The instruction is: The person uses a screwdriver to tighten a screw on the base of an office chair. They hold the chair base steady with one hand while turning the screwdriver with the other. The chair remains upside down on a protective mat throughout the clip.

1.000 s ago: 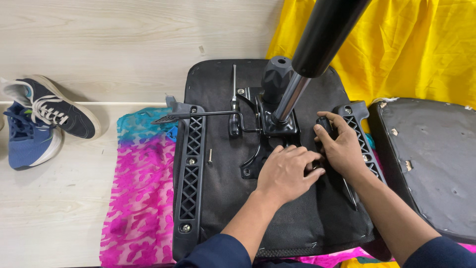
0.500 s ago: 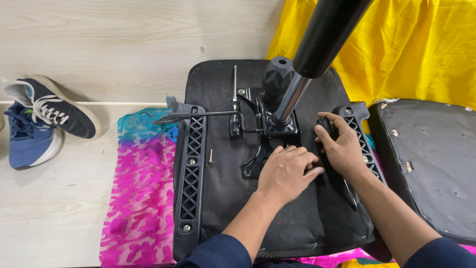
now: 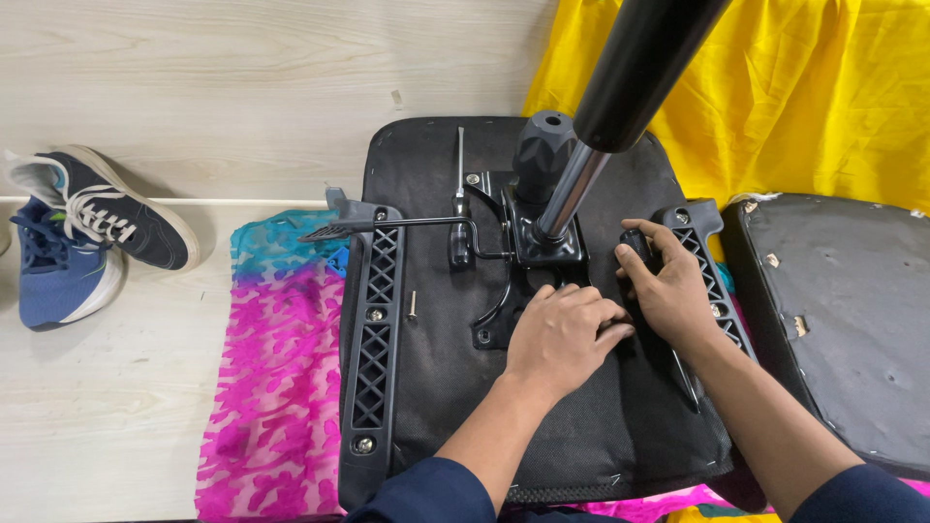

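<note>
The upturned chair seat (image 3: 542, 426) lies on the floor (image 3: 194, 97); the left hand (image 3: 562, 334) rests curled on its mechanism plate (image 3: 518, 247) by the gas cylinder (image 3: 620, 87); the right hand (image 3: 668, 291) closes around a black lever (image 3: 635, 242) right of it; pink cloth (image 3: 276, 378) and shoes (image 3: 82, 242) lie left; yellow fabric (image 3: 804, 97) behind.

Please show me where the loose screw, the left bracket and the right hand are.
loose screw (image 3: 412, 306), head view, on its shaft.
left bracket (image 3: 373, 349), head view, on its lattice middle.
right hand (image 3: 670, 291), head view, on its back.
</note>
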